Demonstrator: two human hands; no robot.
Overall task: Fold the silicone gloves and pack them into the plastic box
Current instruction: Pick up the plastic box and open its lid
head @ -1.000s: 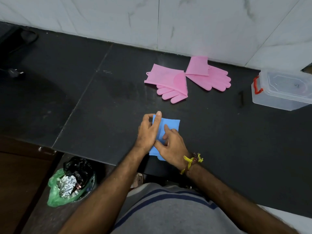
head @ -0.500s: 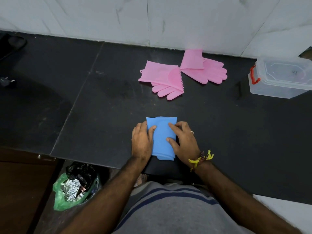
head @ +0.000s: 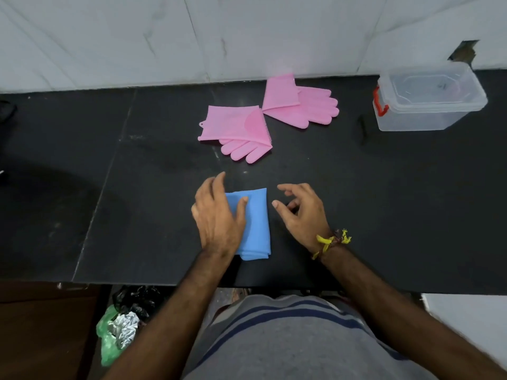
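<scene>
Counter (head: 384, 204): black, matte, set against a white marbled wall.

Blue glove (head: 253, 223): folded into a narrow stacked rectangle, lying flat near the front edge of the counter, layered edges showing at its near end.

Left hand (head: 218, 215): palm down on the left part of the blue glove, fingers spread flat, thumb resting across the top surface. Pressing, not gripping.

Right hand (head: 300, 208): just right of the blue glove, apart from it, loosely open with fingers curled, holding nothing. Yellow and brown thread band (head: 332, 241) at the wrist.

Pink gloves, two: one (head: 236, 130) partly folded, cuff over palm, fingers pointing toward the person; the other (head: 299, 104) behind and to its right, cuff folded over, fingers pointing right. Their corners meet or nearly meet.

Box (head: 428, 97): clear plastic, lid on, red latch on its left end, at the far right of the counter, well apart from the gloves.

Bag (head: 109, 338): green, with foil and black plastic, on the floor lower left.
</scene>
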